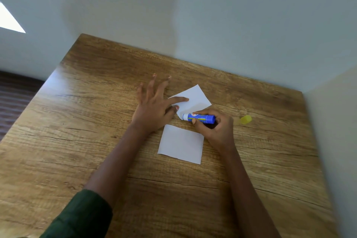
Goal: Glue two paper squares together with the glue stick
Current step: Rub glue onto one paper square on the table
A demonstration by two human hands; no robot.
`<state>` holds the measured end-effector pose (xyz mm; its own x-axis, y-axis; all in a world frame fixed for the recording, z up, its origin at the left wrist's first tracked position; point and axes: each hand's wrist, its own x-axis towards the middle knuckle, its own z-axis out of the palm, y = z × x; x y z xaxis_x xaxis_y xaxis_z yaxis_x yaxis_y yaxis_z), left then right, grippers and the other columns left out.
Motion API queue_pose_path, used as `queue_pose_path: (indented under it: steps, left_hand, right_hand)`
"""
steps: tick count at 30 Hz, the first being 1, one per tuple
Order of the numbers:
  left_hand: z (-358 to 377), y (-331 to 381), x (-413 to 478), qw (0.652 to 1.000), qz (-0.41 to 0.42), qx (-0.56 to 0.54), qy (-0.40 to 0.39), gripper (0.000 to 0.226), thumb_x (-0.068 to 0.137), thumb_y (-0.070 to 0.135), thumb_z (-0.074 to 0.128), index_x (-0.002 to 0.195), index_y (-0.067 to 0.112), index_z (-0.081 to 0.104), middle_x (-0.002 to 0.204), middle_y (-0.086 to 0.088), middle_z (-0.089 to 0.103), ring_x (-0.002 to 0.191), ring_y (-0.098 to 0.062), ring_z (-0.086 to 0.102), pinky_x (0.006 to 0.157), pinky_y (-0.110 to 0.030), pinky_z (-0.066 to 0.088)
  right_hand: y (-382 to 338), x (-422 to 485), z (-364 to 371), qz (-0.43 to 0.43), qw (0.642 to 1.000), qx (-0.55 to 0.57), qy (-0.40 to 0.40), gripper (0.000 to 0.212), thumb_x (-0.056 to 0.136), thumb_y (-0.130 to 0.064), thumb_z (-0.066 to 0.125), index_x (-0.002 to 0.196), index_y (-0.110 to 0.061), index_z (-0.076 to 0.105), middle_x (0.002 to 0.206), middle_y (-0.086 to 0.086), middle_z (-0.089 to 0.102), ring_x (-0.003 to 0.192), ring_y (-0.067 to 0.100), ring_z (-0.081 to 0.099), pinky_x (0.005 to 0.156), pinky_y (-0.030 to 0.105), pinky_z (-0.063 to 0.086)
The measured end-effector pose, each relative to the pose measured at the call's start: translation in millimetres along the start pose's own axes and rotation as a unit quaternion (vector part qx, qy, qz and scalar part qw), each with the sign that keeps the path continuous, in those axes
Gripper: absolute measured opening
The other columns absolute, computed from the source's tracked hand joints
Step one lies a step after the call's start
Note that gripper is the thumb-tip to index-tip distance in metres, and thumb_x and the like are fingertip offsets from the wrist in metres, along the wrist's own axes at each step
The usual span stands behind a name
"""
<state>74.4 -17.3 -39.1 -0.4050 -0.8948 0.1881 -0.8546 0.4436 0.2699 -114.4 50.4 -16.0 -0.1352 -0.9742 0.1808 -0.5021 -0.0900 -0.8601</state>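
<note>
The right hand [214, 127] grips the uncapped glue stick [200, 118] nearly flat, its tip on the far paper square [193, 98], which the spread left hand [154, 110] pins by forefinger and thumb against sliding, while the near paper square [181, 144] and yellow cap [245, 119] wait on the bench [96, 121].

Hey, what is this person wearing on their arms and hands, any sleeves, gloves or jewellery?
The left arm has a dark green sleeve pushed up, leaving the forearm bare. The right arm shows no sleeve within the picture. Both the left hand and the right hand are bare: no gloves, and no rings, watch or bracelets visible. The nails on the left fingers look short and unpainted.
</note>
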Motion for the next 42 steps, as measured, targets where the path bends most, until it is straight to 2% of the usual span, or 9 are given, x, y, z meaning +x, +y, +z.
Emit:
queue_pose_path:
  steps: [6, 12, 17, 24, 29, 31, 36, 39, 42]
  left_hand:
    - [1.1, -0.5, 0.2, 1.0, 0.001, 0.005, 0.004, 0.041, 0.087, 0.046, 0.034, 0.125, 0.058, 0.044, 0.155, -0.003, 0.022, 0.143, -0.037, 0.003, 0.107, -0.063, 0.01]
    - [1.6, -1.2, 0.4, 1.0, 0.001, 0.005, 0.005, 0.041, 0.086, 0.048, 0.032, 0.124, 0.058, 0.045, 0.155, -0.003, 0.023, 0.143, -0.037, 0.004, 0.108, -0.062, 0.011]
    - [2.9, -1.6, 0.7, 1.0, 0.001, 0.004, 0.006, 0.041, 0.086, 0.048, 0.033, 0.124, 0.058, 0.044, 0.154, -0.003, 0.024, 0.144, -0.038, 0.005, 0.108, -0.061, 0.01]
    - [2.5, -1.5, 1.1, 1.0, 0.0, 0.001, 0.005, 0.041, 0.086, 0.048, 0.031, 0.123, 0.058, 0.045, 0.155, -0.002, 0.022, 0.144, -0.037, 0.004, 0.107, -0.06, 0.011]
    - [1.4, -1.1, 1.0, 1.0, -0.001, -0.001, -0.001, 0.042, 0.086, 0.048, 0.032, 0.124, 0.057, 0.045, 0.155, -0.003, 0.021, 0.143, -0.038, 0.003, 0.107, -0.061, 0.011]
    - [1.1, -0.9, 1.1, 1.0, -0.002, -0.002, -0.004, 0.042, 0.086, 0.048, 0.031, 0.125, 0.057, 0.045, 0.155, -0.003, 0.02, 0.143, -0.038, 0.002, 0.107, -0.062, 0.01]
    - [1.3, -0.8, 0.8, 1.0, 0.002, 0.0, -0.005, 0.041, 0.087, 0.048, 0.032, 0.125, 0.057, 0.044, 0.155, -0.003, 0.02, 0.143, -0.038, 0.002, 0.108, -0.062, 0.012]
    - [0.8, -0.8, 0.4, 1.0, 0.002, -0.002, -0.003, 0.04, 0.087, 0.048, 0.034, 0.125, 0.056, 0.045, 0.155, -0.003, 0.021, 0.143, -0.038, 0.002, 0.107, -0.063, 0.012]
    - [0.2, -0.4, 0.4, 1.0, 0.001, -0.009, -0.003, 0.039, 0.088, 0.047, 0.036, 0.125, 0.056, 0.045, 0.155, -0.004, 0.02, 0.143, -0.039, 0.001, 0.108, -0.063, 0.01]
  right_hand:
    - [1.9, 1.0, 1.5, -0.025, 0.999, -0.024, -0.012, 0.011, 0.068, -0.012, 0.077, 0.078, -0.015, 0.073, 0.056, -0.022, 0.058, 0.052, 0.002, 0.052, 0.053, 0.007, 0.034]
    - [3.9, 0.4, 1.3, -0.021, 0.999, -0.031, 0.006, 0.014, 0.067, -0.014, 0.075, 0.081, -0.012, 0.074, 0.059, -0.011, 0.06, 0.052, 0.006, 0.052, 0.051, 0.01, 0.036]
    - [6.1, 0.9, 1.1, 0.0, 0.999, -0.042, 0.031, 0.016, 0.067, -0.02, 0.075, 0.079, -0.01, 0.073, 0.059, 0.005, 0.064, 0.051, 0.016, 0.053, 0.048, 0.025, 0.042]
    - [4.1, 2.2, -0.9, 0.054, 0.996, -0.033, 0.07, 0.01, 0.071, -0.014, 0.078, 0.077, -0.013, 0.07, 0.056, -0.003, 0.058, 0.05, 0.009, 0.049, 0.046, 0.015, 0.039]
    - [0.0, 3.2, -1.0, 0.091, 0.987, -0.023, 0.13, 0.016, 0.07, -0.011, 0.078, 0.072, -0.019, 0.064, 0.054, -0.003, 0.054, 0.049, 0.006, 0.046, 0.045, 0.013, 0.035]
    - [1.6, 3.9, -1.3, 0.107, 0.982, -0.024, 0.153, 0.017, 0.069, -0.013, 0.078, 0.069, -0.015, 0.062, 0.051, -0.007, 0.051, 0.047, 0.004, 0.045, 0.045, 0.011, 0.033]
    - [3.0, 4.9, -1.7, 0.145, 0.969, -0.019, 0.197, 0.022, 0.07, -0.016, 0.077, 0.067, -0.001, 0.061, 0.053, 0.002, 0.053, 0.048, 0.008, 0.041, 0.046, 0.016, 0.035]
    - [1.5, 6.4, -2.1, 0.172, 0.96, -0.001, 0.221, 0.024, 0.071, -0.017, 0.077, 0.06, -0.012, 0.057, 0.053, -0.003, 0.053, 0.047, 0.008, 0.043, 0.045, 0.012, 0.035]
    - [1.6, 7.0, -2.2, 0.172, 0.956, 0.007, 0.239, 0.029, 0.073, -0.017, 0.076, 0.058, -0.022, 0.052, 0.058, 0.009, 0.06, 0.052, 0.014, 0.05, 0.045, 0.013, 0.038]
